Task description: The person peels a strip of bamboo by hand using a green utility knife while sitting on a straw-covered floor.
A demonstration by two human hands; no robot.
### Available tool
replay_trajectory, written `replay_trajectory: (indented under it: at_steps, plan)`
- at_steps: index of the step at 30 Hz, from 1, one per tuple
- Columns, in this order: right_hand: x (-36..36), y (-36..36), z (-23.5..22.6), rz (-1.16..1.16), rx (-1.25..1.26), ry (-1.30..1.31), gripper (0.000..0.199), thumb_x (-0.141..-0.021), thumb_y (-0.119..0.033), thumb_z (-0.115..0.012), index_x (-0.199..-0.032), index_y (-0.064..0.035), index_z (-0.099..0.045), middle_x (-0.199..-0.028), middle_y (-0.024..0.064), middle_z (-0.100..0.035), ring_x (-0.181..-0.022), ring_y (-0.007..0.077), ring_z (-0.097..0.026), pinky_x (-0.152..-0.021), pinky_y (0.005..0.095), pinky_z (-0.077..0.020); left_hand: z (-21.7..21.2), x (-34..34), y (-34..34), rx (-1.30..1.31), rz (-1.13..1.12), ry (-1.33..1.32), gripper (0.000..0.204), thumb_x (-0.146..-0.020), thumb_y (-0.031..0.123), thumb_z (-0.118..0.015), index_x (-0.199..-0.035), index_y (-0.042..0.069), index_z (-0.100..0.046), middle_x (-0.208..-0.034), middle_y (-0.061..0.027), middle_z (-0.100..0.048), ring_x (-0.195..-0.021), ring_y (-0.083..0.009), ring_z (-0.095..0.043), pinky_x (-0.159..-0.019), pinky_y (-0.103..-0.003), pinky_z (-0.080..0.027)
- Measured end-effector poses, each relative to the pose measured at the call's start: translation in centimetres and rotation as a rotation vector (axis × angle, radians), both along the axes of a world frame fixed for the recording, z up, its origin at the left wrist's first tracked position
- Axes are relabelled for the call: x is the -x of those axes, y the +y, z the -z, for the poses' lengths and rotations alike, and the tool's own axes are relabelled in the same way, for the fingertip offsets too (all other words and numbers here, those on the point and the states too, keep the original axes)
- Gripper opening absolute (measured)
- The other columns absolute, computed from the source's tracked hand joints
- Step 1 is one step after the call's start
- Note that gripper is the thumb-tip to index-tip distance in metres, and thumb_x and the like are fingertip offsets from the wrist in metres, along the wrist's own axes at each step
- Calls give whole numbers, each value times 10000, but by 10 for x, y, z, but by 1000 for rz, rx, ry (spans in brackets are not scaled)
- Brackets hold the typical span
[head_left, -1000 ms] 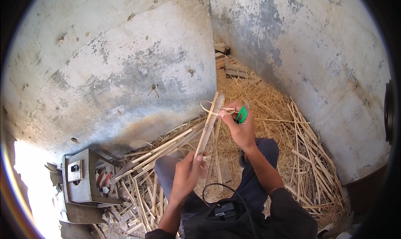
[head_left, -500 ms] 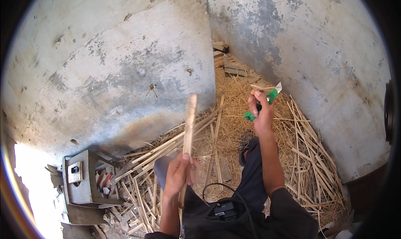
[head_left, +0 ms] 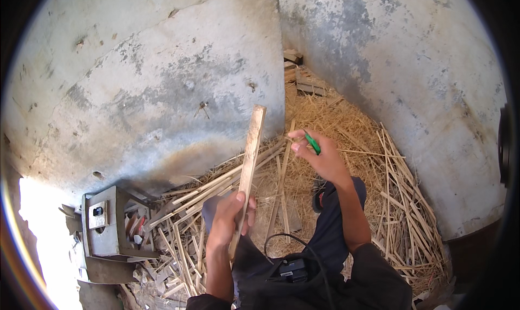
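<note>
My left hand is closed round the lower part of a long flat wooden slat, with its upper end leaning slightly to the right. To the right of the slat's upper half, my right hand has its fingers bent round a green-handled tool. Only a short green piece of that tool shows; the hand hides the rest. The right fingertips point toward the slat but stay apart from it.
Straw-like shavings cover the floor in the corner. Thin wooden strips lie along the right wall, with more strips on the left. A worn wooden box frame stands at the lower left. A black cable crosses my lap.
My right hand has come down and left toward the slat, turning so the tool's pale flat blade no longer shows. The slat has tilted a little to the right in my left hand.
</note>
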State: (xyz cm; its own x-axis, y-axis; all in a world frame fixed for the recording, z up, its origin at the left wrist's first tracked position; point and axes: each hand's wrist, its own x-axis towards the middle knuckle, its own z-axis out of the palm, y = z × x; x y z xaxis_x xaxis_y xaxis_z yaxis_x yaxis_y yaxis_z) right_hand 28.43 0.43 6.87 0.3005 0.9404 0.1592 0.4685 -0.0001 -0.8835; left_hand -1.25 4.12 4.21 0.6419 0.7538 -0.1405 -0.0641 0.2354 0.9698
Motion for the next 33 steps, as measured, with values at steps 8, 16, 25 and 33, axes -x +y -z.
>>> replay_trajectory:
  at_steps: [8, 16, 25, 33]
  plan:
    - [47, 1, 30, -621, 88, 433, 463, -984, -204, -808, -1383, -27, -653, -1078, 33, -763, -1042, 80, -671, -862, 270, -519, -15, -17, 5, -13, -31, -52, 428, -1143, 442, -503, -1080, 42, -643, -653, -36, -545, -462, -103, -461, -414, -233, -358]
    - [55, 6, 53, -711, 147, 559, 296, -1000, -227, -793, -1198, -16, -731, -944, 48, -775, -904, 123, -719, -846, 281, -548, -6, -27, 15, -122, -185, -91, 274, -1151, 341, -548, -1068, 83, -587, -692, -11, -555, -541, -66, -502, -436, -222, -409]
    - [33, 9, 50, -561, -14, 469, 185, -1002, -183, -770, -1088, -20, -770, -952, 17, -726, -777, 97, -625, -730, 285, -496, -7, -23, 22, -118, -245, -36, 244, -1166, 313, -510, -1088, 93, -582, -676, 12, -554, -480, -49, -468, -441, -203, -393]
    - [33, 5, 36, -256, -325, 573, 400, -997, -214, -777, -1349, -39, -709, -1111, 37, -739, -838, 96, -655, -794, 238, -536, -5, -30, 12, -34, -42, -83, 240, -1158, 339, -497, -1190, 102, -479, -801, -21, -521, -490, -62, -429, -385, -215, -310]
